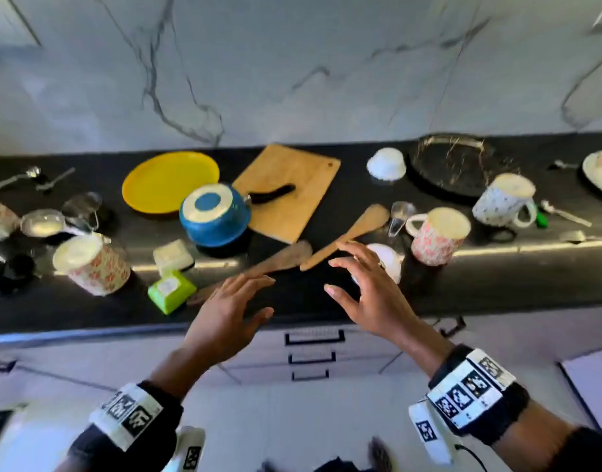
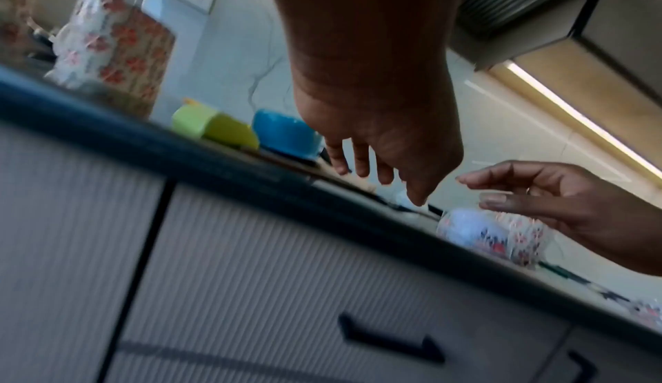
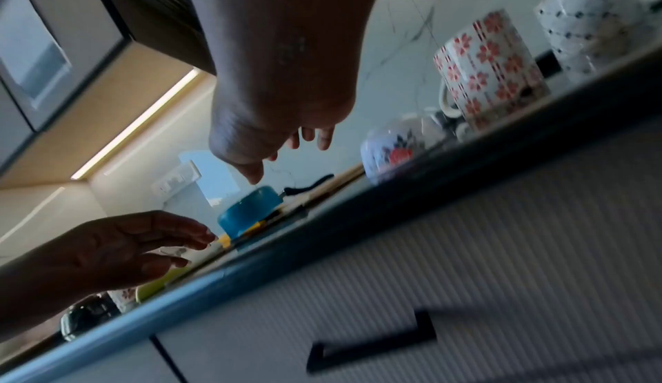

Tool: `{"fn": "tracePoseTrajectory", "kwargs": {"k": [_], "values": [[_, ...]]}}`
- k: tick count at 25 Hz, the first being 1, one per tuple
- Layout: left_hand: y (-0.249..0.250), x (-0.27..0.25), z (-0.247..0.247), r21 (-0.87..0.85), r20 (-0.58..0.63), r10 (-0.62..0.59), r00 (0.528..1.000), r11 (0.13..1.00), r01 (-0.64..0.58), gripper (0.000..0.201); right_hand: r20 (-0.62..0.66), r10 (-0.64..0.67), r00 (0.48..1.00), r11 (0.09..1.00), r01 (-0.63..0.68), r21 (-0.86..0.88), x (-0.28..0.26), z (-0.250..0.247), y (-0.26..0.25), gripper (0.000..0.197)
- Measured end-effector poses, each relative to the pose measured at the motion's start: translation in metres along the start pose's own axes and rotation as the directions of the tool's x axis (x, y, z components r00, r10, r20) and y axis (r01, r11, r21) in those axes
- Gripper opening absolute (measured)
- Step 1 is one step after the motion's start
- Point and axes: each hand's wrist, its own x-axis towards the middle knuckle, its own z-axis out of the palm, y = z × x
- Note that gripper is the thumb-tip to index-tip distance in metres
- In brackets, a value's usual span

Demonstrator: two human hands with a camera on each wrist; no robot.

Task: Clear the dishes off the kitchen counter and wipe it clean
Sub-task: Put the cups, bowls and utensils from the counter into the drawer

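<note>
while both hands hover, fingers spread, small white bowl (image 1: 388, 258) half hidden behind right hand (image 1: 371, 294), left hand (image 1: 224, 318) blurred

My bare left hand (image 1: 224, 311) and right hand (image 1: 367, 294); black bands on both wrists carrying white strips of black square markers; dark sleeves; a thin black cable at my right wrist.

Home kitchen: dish-strewn counter (image 1: 327, 294), drawers (image 1: 313, 356).
</note>
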Motion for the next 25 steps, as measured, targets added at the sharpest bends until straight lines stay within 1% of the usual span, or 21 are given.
{"fn": "tracePoseTrajectory", "kwargs": {"k": [1, 3, 5, 6, 7, 9, 11, 13, 14, 16, 18, 19, 21, 23, 25], "values": [[-0.013, -0.019, 0.012, 0.010, 0.069, 0.005, 0.998, 1.000, -0.006, 0.044, 0.020, 0.015, 1.000, 1.000, -0.015, -0.003, -0.012, 0.019, 0.003, 0.035], [-0.036, -0.048, 0.037, 0.033, 0.126, 0.051, 0.991, 0.998, -0.055, 0.037, -0.016, 0.033, 0.999, 0.998, -0.034, -0.049, -0.032, 0.055, 0.002, 0.027], [-0.052, -0.072, 0.060, 0.060, 0.121, 0.088, 0.989, 0.994, -0.096, 0.033, -0.050, 0.048, 0.998, 0.998, -0.051, -0.048, -0.054, 0.091, -0.002, 0.016], [-0.056, -0.078, 0.066, 0.090, 0.121, 0.112, 0.986, 0.988, -0.123, 0.035, -0.031, 0.037, 0.999, 0.998, -0.038, -0.056, -0.062, 0.109, -0.005, 0.014], [-0.059, -0.081, 0.071, 0.126, 0.121, 0.128, 0.984, 0.982, -0.144, 0.038, 0.008, 0.046, 0.999, 0.996, -0.045, -0.073, -0.068, 0.125, -0.006, 0.015], [-0.060, -0.082, 0.079, 0.161, 0.145, 0.132, 0.980, 0.975, -0.156, 0.044, 0.136, 0.150, 0.979, 0.983, -0.133, -0.128, -0.076, 0.152, -0.007, 0.024], [-0.059, -0.082, 0.085, 0.193, 0.180, 0.105, 0.978, 0.971, -0.140, 0.051, 0.186, 0.250, 0.950, 0.957, -0.214, -0.194, -0.082, 0.170, -0.008, 0.034], [-0.058, -0.079, 0.086, 0.233, 0.186, 0.055, 0.981, 0.968, -0.098, 0.055, 0.242, 0.327, 0.913, 0.928, -0.262, -0.266, -0.081, 0.180, -0.008, 0.046], [-0.057, -0.079, 0.086, 0.244, 0.202, 0.039, 0.979, 0.966, -0.089, 0.056, 0.278, 0.378, 0.883, 0.906, -0.291, -0.307, -0.081, 0.182, -0.007, 0.054], [-0.056, -0.080, 0.088, 0.274, 0.225, 0.037, 0.974, 0.956, -0.100, 0.058, 0.368, 0.488, 0.792, 0.850, -0.336, -0.405, -0.079, 0.184, -0.002, 0.066], [-0.056, -0.082, 0.090, 0.327, 0.265, 0.052, 0.963, 0.935, -0.141, 0.059, 0.433, 0.569, 0.699, 0.804, -0.362, -0.473, -0.075, 0.186, 0.003, 0.071], [-0.055, -0.084, 0.089, 0.341, 0.286, 0.054, 0.957, 0.927, -0.154, 0.060, 0.444, 0.600, 0.665, 0.786, -0.387, -0.483, -0.073, 0.186, 0.004, 0.072], [-0.052, -0.090, 0.089, 0.341, 0.305, 0.048, 0.951, 0.927, -0.156, 0.061, 0.458, 0.630, 0.627, 0.767, -0.412, -0.491, -0.069, 0.187, 0.004, 0.076], [-0.051, -0.104, 0.087, 0.326, 0.311, 0.038, 0.950, 0.934, -0.144, 0.063, 0.477, 0.639, 0.603, 0.759, -0.395, -0.518, -0.070, 0.186, -0.002, 0.078], [-0.055, -0.123, 0.085, 0.314, 0.297, -0.017, 0.955, 0.946, -0.081, 0.067, 0.477, 0.625, 0.618, 0.766, -0.370, -0.525, -0.077, 0.184, -0.007, 0.077]]}}
